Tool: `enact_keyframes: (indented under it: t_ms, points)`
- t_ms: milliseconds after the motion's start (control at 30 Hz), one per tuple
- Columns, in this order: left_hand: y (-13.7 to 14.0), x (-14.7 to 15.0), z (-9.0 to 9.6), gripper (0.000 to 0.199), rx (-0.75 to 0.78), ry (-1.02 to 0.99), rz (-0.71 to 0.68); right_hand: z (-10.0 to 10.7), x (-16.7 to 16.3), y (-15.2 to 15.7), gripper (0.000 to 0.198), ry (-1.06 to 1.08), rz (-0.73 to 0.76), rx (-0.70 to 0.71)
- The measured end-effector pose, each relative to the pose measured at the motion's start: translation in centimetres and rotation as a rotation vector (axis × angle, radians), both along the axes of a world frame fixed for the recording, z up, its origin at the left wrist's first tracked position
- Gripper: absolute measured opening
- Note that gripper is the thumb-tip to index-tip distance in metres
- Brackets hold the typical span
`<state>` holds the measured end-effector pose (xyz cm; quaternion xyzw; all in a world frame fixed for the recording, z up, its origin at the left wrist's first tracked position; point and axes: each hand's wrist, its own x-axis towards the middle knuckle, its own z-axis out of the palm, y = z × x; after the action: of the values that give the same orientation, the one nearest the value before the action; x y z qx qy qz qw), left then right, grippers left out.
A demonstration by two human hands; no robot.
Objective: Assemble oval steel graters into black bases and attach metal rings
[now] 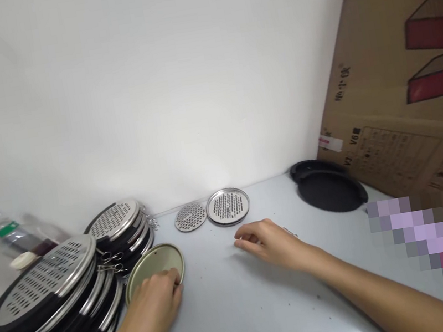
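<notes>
My left hand point(160, 296) is on a shallow olive-green round metal lid point(154, 261), its fingers curled at the near right rim, which they partly hide. The lid leans beside stacks of round grater plates. Over the grey tabletop, my right hand point(269, 242) has bent fingers, with a small gap between thumb and fingertips and nothing visible in it. A thin wire piece point(290, 232) shows just behind that wrist. Beyond the hands, against the wall, lie a loose perforated grater disc point(190, 217) and a grater disc in a metal ring point(228, 206).
At left stand a large stack of black-edged grater plates point(46, 283) with wire clips and a smaller stack point(115, 222). A bottle point(13, 232) is behind them. Black round trays point(330, 191) lie at right, beside a big cardboard box point(388, 106).
</notes>
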<state>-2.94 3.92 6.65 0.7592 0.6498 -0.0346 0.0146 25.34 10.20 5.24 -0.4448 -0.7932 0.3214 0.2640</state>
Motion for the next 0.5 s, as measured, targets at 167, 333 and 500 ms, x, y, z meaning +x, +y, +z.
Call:
enact_keyframes:
  t_ms: [167, 333, 500]
  points:
    - [0.3, -0.6, 0.7, 0.023, -0.025, -0.056, -0.013, 0.0, 0.0, -0.3, 0.027, -0.018, 0.017, 0.014]
    - [0.2, -0.6, 1.6, 0.015, 0.079, 0.027, 0.076, -0.2, -0.1, -0.4, 0.026, -0.026, 0.024, 0.035]
    - [-0.1, -0.5, 2.6, 0.014, 0.195, 0.136, 0.071, -0.1, 0.4, 0.5, 0.025, 0.015, -0.016, 0.071]
